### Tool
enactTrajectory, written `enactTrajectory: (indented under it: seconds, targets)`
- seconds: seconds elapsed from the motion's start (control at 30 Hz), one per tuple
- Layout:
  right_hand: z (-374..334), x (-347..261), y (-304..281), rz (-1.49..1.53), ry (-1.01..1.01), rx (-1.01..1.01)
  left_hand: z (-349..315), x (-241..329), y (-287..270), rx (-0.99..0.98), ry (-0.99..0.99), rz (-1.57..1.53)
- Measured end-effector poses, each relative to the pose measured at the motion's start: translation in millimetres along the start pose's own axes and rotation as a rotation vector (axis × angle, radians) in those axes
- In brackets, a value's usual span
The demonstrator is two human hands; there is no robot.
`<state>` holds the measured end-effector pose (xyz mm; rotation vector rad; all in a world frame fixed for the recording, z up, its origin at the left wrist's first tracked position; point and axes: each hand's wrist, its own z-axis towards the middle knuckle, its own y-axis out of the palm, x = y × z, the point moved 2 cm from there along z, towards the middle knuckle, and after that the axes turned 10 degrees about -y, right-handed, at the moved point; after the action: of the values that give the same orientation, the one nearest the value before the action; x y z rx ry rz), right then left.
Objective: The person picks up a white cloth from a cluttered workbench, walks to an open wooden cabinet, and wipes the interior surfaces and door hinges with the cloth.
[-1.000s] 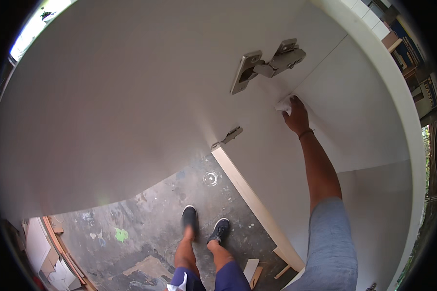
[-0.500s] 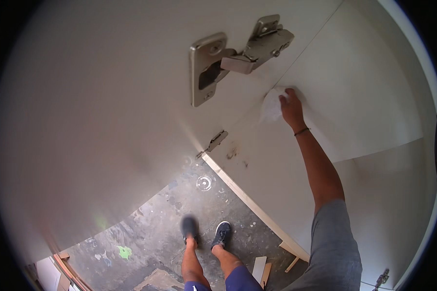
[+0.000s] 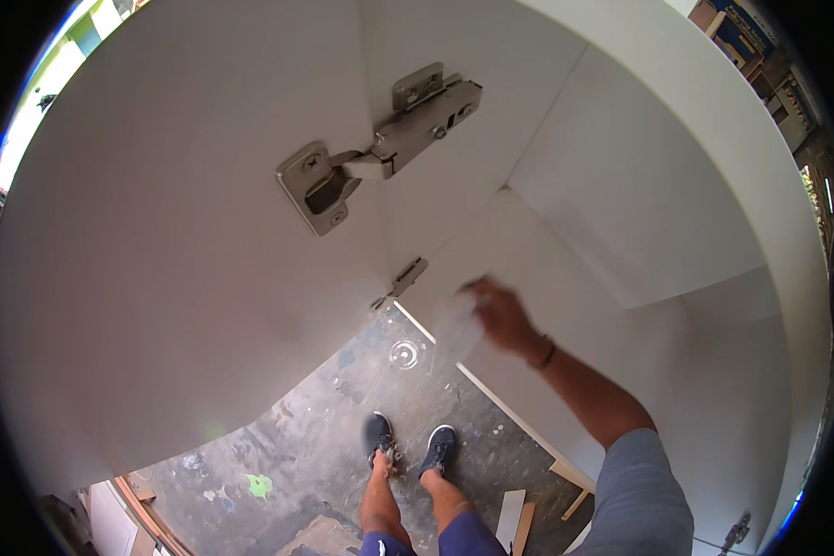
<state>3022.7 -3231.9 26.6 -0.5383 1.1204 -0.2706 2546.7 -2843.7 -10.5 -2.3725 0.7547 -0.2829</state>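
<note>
The right hand (image 3: pixel 505 320) is blurred, fingers closed on a white cloth (image 3: pixel 456 332) that hangs just below them, its outline hard to make out. It hides part of the cabinet edge (image 3: pixel 519 419).

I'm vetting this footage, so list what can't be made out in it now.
All in the head view:
Right hand: grip details lost in blur.
White wipe it holds: blurred; cloth or paper unclear.
Left hand: outside the frame.
Purple shorts: cut off by the lower edge.
Metal piece, bottom right: parts too small to tell.
</note>
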Motion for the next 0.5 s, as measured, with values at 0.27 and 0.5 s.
enactTrajectory:
  seconds: [0.27, 0.5]
  targets:
    - [45.3, 82.1, 55.9, -0.869, 0.029, 0.383, 1.7, -4.0, -1.3, -0.008, 0.011, 0.04]
    - [-54.9, -54.7, 99.9, 0.09, -0.089, -0.445, 6.6, 24.3, -17.5, -0.118, -0.023, 0.101]
